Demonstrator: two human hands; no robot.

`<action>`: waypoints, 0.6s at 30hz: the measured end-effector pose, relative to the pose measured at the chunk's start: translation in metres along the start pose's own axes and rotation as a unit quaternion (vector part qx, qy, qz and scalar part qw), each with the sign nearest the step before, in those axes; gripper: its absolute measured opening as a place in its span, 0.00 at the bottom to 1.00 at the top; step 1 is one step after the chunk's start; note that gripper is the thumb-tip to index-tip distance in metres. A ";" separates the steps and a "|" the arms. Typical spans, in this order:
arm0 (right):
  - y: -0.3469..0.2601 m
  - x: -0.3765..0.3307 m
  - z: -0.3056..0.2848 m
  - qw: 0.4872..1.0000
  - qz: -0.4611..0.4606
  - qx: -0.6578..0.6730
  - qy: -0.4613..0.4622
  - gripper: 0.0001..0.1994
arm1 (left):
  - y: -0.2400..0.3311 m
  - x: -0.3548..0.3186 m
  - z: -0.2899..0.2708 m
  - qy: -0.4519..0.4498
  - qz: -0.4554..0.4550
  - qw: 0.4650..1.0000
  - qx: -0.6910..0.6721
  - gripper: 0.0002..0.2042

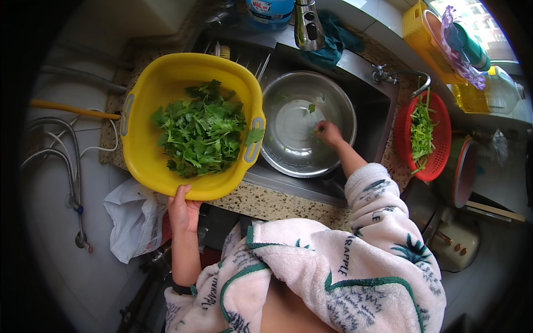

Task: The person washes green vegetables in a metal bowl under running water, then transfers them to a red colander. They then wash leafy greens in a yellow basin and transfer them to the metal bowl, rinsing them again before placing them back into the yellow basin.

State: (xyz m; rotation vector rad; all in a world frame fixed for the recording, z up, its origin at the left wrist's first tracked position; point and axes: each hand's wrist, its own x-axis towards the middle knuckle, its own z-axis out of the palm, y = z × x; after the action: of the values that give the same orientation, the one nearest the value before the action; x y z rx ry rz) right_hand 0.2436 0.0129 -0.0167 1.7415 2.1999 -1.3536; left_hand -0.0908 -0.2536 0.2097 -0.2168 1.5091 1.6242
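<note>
My left hand (182, 210) grips the near rim of a yellow plastic basin (145, 156) that rests on the counter edge left of the sink. The basin holds a heap of green leafy herbs (201, 131). My right hand (328, 133) reaches into a steel bowl (337, 104) that sits in the sink, its fingers pinched around a small green leaf. A few stray leaf bits float in the water in the bowl.
A red colander (438, 161) with green stems stands on the counter to the right. A faucet (308, 24) and a teal cloth (335, 39) are behind the sink. A white plastic bag (133, 221) hangs at the lower left. A yellow basket (427, 39) is at the far right.
</note>
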 end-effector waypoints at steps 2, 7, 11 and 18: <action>-0.010 -0.003 0.018 0.989 0.019 0.070 -0.133 0.08 | 0.001 0.000 0.000 -0.010 -0.003 1.000 0.005 0.15; -0.051 -0.033 0.010 0.875 0.105 0.228 -0.413 0.07 | 0.001 0.001 -0.002 -0.020 -0.006 1.000 0.004 0.14; -0.095 -0.052 -0.043 0.894 0.054 0.298 -0.329 0.07 | 0.000 0.002 -0.004 -0.022 -0.014 1.000 0.004 0.14; -0.198 -0.091 -0.119 0.923 -0.074 0.377 0.040 0.07 | -0.006 0.002 -0.006 -0.028 0.007 1.000 0.005 0.14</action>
State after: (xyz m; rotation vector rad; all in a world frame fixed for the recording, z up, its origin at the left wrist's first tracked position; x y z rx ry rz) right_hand 0.1742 0.0174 0.2216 1.8420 2.0107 -2.4490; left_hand -0.0903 -0.2585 0.2027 -0.1544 1.4777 1.6201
